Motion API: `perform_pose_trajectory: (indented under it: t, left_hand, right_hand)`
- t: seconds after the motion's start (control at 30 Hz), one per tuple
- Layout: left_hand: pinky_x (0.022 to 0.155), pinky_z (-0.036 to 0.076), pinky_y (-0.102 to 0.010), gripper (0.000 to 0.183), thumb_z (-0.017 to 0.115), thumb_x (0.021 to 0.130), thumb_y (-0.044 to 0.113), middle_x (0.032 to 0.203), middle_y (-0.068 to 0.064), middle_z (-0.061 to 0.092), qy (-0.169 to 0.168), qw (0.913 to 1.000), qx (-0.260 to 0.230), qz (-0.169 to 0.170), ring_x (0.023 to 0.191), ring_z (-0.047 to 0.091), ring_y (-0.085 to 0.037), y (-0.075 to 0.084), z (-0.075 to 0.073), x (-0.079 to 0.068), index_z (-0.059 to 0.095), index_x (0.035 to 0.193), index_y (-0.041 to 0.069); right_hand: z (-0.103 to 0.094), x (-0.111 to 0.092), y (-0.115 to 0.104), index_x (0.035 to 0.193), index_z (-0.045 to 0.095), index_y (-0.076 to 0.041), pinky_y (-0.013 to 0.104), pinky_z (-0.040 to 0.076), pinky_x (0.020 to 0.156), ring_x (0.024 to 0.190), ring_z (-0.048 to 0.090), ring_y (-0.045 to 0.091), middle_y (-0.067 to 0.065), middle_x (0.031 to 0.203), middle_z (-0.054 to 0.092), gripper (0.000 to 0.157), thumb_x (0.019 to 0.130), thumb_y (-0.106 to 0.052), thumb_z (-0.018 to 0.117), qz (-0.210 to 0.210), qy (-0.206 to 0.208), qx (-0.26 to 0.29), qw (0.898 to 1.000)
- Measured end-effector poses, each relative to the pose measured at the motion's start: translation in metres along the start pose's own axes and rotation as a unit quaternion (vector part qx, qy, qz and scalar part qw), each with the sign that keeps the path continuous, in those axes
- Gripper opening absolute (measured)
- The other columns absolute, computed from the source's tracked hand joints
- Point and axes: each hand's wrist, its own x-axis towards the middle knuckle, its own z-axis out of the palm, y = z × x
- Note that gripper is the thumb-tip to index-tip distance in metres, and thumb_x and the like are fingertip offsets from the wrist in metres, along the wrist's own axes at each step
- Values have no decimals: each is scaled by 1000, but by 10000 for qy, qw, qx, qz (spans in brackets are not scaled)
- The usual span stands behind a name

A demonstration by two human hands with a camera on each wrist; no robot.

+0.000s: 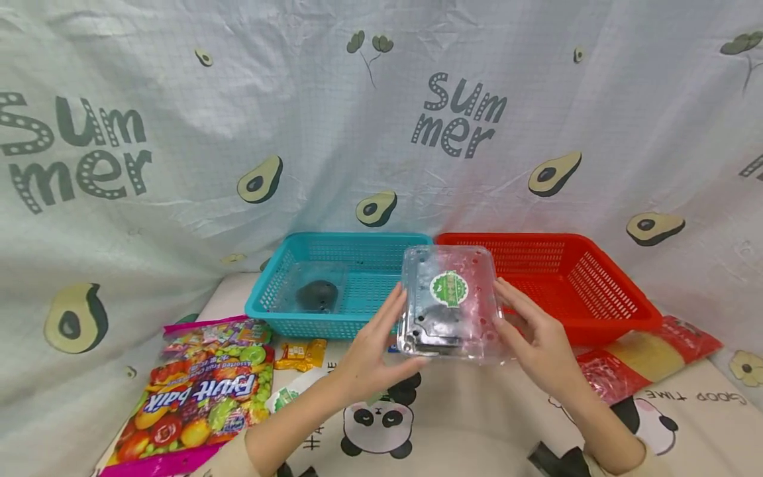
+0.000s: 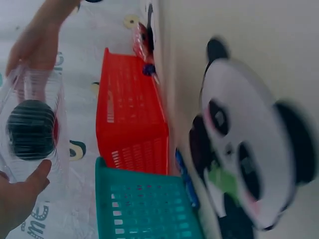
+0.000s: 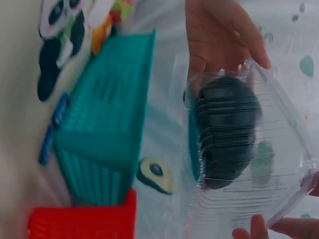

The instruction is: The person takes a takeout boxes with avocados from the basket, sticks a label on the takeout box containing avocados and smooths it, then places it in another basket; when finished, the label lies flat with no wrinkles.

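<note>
Between my two hands I hold up a clear plastic clamshell box (image 1: 444, 324) with a round green-and-white label on its lid. A dark, oval thing (image 2: 31, 130) lies inside; its kind is not clear. My left hand (image 1: 372, 354) grips the box's left side, thumb near the front edge. On the opposite side my right hand (image 1: 536, 338) grips it with fingers and thumb. The box is tilted and hangs in front of the turquoise basket (image 1: 369, 326) and the red basket (image 1: 602, 324), above the table. A similar clear box (image 1: 292, 278) with a dark oval thing sits in the turquoise basket.
A colourful fruit candy bag (image 1: 203, 391) lies at left, beside a small orange packet (image 1: 301, 354) and a white labelled piece (image 1: 295, 391). A red-and-yellow packet (image 1: 650, 358) lies at right. A blue object (image 2: 187, 179) lies in front of the baskets. A printed curtain (image 1: 334, 119) hangs behind.
</note>
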Motion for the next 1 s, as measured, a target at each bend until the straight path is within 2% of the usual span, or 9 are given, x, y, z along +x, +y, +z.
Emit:
perform_pose_trajectory:
  t: [0.13, 0.27, 0.33, 0.47, 0.63, 0.7, 0.77, 0.9, 1.0]
  left_hand:
    - [78, 50, -24, 80, 62, 83, 28, 150, -2, 5, -159, 9998, 52, 53, 128, 33, -18, -7, 9, 35, 11, 143, 12]
    - [85, 47, -28, 73, 55, 87, 32, 150, -3, 6, -279, 9993, 234, -15, 130, 29, -18, -19, 24, 63, 13, 143, 10]
    - [91, 43, -32, 71, 52, 88, 35, 149, -6, 7, -312, 9985, 441, -103, 132, 26, -20, -25, 32, 75, 14, 143, 10]
    - [99, 33, -42, 70, 48, 89, 41, 149, -9, 9, -432, 9946, 800, -504, 134, 18, -23, -35, 49, 93, 15, 143, 11]
    - [96, 37, -41, 65, 46, 89, 41, 148, -11, 14, -559, 9888, 1118, -819, 132, 24, -25, -39, 70, 111, 20, 141, 13]
    - [93, 40, -38, 63, 47, 89, 40, 147, -13, 18, -662, 9833, 1466, -857, 130, 29, -26, -41, 77, 115, 23, 140, 13]
    - [90, 43, -36, 60, 48, 89, 38, 145, -14, 21, -800, 9750, 1868, -895, 128, 33, -28, -43, 84, 116, 26, 139, 12]
    - [89, 44, -33, 59, 49, 89, 35, 145, -15, 22, -1088, 9501, 2781, -895, 126, 35, -26, -44, 95, 116, 27, 139, 12]
    - [89, 45, -34, 58, 49, 89, 35, 143, -16, 25, -1221, 9319, 3302, -871, 126, 34, -28, -42, 98, 118, 28, 138, 13]
  right_hand:
    - [-15, 17, 10, 135, 38, -12, 24, 47, 78, 111, 52, 23, 10, 135, 42, 50, 88, -17, 54, 565, 28, -685, 9960]
    - [-25, 37, 24, 135, 38, -11, 42, 44, 81, 113, 48, 36, 16, 133, 43, 47, 91, -26, 47, 933, 29, -841, 9921]
    - [-28, 47, 34, 134, 40, -10, 45, 43, 83, 114, 47, 36, 17, 132, 44, 47, 92, -29, 46, 1027, 118, -926, 9903]
    - [-29, 61, 61, 131, 44, -8, 46, 44, 85, 108, 50, 33, 17, 127, 49, 45, 93, -31, 42, 1287, 311, -1018, 9860]
    - [-26, 69, 95, 130, 45, -8, 41, 44, 80, 100, 48, 30, 18, 127, 49, 44, 94, -31, 35, 1913, 516, -861, 9764]
    - [-23, 69, 106, 130, 46, -8, 36, 43, 74, 97, 47, 28, 18, 127, 48, 44, 94, -31, 33, 2240, 565, -809, 9696]
    - [-20, 69, 114, 130, 45, -8, 34, 44, 73, 96, 47, 27, 18, 127, 48, 44, 94, -29, 33, 2518, 524, -730, 9636]
    - [-18, 69, 126, 130, 44, -5, 41, 46, 80, 96, 47, 29, 21, 124, 49, 44, 93, -26, 36, 2831, 354, -604, 9565]
    - [-20, 70, 129, 132, 41, -2, 48, 42, 88, 99, 45, 33, 24, 125, 46, 45, 93, -25, 35, 2877, 79, -630, 9556]
